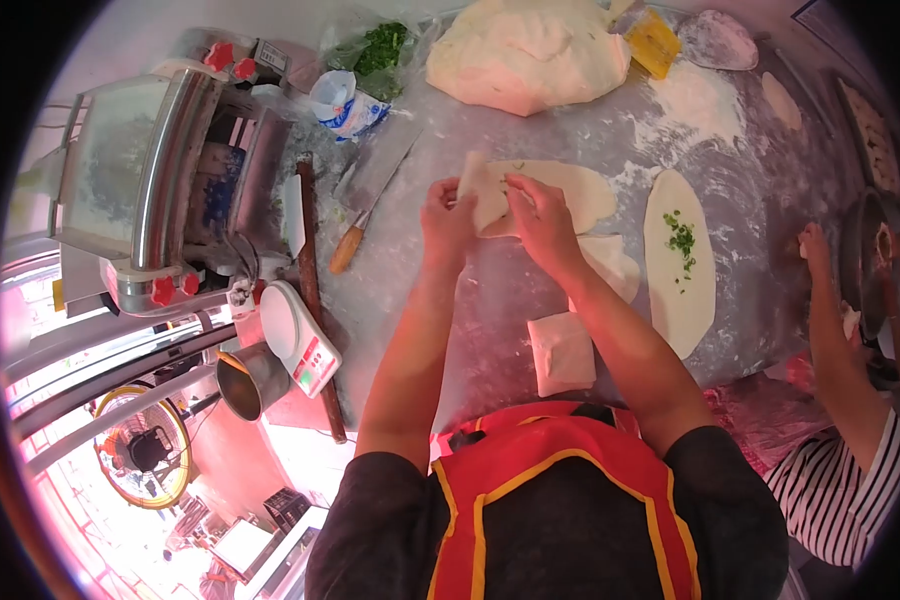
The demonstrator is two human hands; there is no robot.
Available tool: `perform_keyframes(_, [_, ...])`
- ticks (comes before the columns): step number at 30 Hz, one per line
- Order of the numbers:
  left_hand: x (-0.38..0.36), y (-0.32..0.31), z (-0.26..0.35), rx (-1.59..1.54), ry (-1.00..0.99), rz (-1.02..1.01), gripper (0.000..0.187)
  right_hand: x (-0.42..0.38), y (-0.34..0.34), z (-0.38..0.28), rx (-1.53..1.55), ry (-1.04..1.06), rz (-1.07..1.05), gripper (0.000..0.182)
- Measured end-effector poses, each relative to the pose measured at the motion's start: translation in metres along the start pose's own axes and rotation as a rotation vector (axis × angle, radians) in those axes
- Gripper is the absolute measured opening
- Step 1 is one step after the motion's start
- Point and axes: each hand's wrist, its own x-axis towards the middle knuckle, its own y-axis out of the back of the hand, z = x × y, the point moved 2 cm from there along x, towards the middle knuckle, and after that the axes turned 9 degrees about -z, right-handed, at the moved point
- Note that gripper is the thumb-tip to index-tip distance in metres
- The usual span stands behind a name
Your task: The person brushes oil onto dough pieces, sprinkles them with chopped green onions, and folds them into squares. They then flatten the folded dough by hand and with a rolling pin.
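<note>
A flat sheet of dough [580, 190] with a few green bits lies on the floured table, its left end lifted and folded over. My left hand [448, 220] pinches the lifted end. The closed fingers of my right hand [542, 215] hold the sheet's edge near the fold. Just below my right hand lies another piece of dough [610, 262], partly hidden by my forearm. Nearer my body rests a folded square of dough [560, 353]. To the right, chopped green onion [680, 238] sits on a long oval dough sheet [682, 315].
A big dough mound [530, 55], yellow scraper [654, 45] and flour pile [698, 105] are at the back. Leftward are a wooden-handled knife [350, 245], scale [295, 335], metal pot [253, 382] and roller machine [160, 180]. A co-worker's arm [835, 350] reaches in beside a pan [875, 260].
</note>
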Motion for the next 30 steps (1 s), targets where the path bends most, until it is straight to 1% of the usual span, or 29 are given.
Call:
perform_keyframes(1, [0.005, 0.013, -0.01, -0.082, 0.026, 0.014, 0.025, -0.001, -0.001, 0.0, 0.092, -0.039, -0.003, 0.035])
perform_keyframes(2, [0.009, 0.026, -0.023, 0.01, 0.023, 0.004, 0.024, -0.002, -0.002, 0.0, 0.18, -0.078, -0.009, 0.036])
perform_keyframes(3, [0.014, 0.037, -0.04, 0.096, 0.019, -0.006, 0.023, -0.004, -0.005, 0.0, 0.189, -0.103, -0.055, 0.036])
perform_keyframes(4, [0.015, 0.037, -0.033, 0.18, 0.011, -0.017, 0.023, -0.004, -0.009, 0.002, 0.194, -0.124, -0.099, 0.037])
perform_keyframes(7, [0.01, 0.035, -0.013, 0.619, 0.055, 0.029, 0.024, -0.006, -0.023, -0.004, 0.168, -0.183, -0.23, 0.038])
perform_keyframes(8, [0.015, 0.036, -0.019, 0.477, 0.101, 0.005, 0.026, -0.005, -0.028, -0.009, 0.153, -0.198, -0.268, 0.038])
perform_keyframes(9, [0.024, 0.037, -0.032, 0.335, 0.143, -0.022, 0.028, -0.002, -0.033, -0.009, 0.152, -0.233, -0.263, 0.038])
perform_keyframes(10, [0.026, 0.034, -0.029, 0.195, 0.19, -0.053, 0.03, -0.002, -0.039, -0.009, 0.154, -0.273, -0.258, 0.038])
perform_keyframes(11, [0.027, 0.031, -0.027, 0.15, 0.181, -0.083, 0.031, -0.002, -0.041, -0.008, 0.157, -0.315, -0.255, 0.039])
perform_keyframes(13, [0.023, 0.024, -0.018, 0.059, 0.172, -0.137, 0.033, -0.002, -0.033, -0.011, 0.19, -0.34, -0.175, 0.039])
perform_keyframes(14, [0.017, 0.018, -0.008, 0.205, 0.096, -0.121, 0.032, -0.003, -0.031, -0.013, 0.208, -0.357, -0.139, 0.04])
perform_keyframes(16, [0.004, -0.003, 0.011, 0.495, -0.058, -0.083, 0.029, -0.001, -0.018, -0.009, -0.172, -0.036, -0.011, 0.04])
perform_keyframes(17, [-0.002, -0.011, 0.016, 0.525, -0.086, -0.064, 0.028, -0.001, -0.013, -0.011, -0.36, 0.125, 0.054, 0.041])
perform_keyframes(20, [-0.015, -0.036, 0.021, 0.586, -0.154, -0.04, 0.025, 0.01, 0.003, -0.015, 0.383, -0.397, -0.174, 0.042])
perform_keyframes(22, [-0.015, -0.047, 0.013, 0.594, -0.175, -0.06, 0.025, 0.013, 0.006, -0.005, 0.397, -0.399, -0.05, 0.034])
perform_keyframes(23, [-0.014, -0.052, 0.007, 0.578, -0.222, -0.113, 0.025, 0.014, 0.007, 0.002, 0.405, -0.402, 0.009, 0.03])
perform_keyframes(26, [-0.017, -0.05, 0.004, 0.45, -0.327, -0.275, 0.027, 0.018, 0.017, 0.03, 0.266, -0.366, 0.013, 0.027])
perform_keyframes(27, [-0.017, -0.045, 0.006, 0.538, -0.244, -0.272, 0.032, 0.019, 0.018, 0.041, 0.184, -0.346, -0.003, 0.026])
perform_keyframes(30, [-0.015, -0.041, -0.003, 0.864, -0.554, -0.142, 0.036, 0.015, 0.022, 0.042, -0.094, -0.197, 0.024, 0.025])
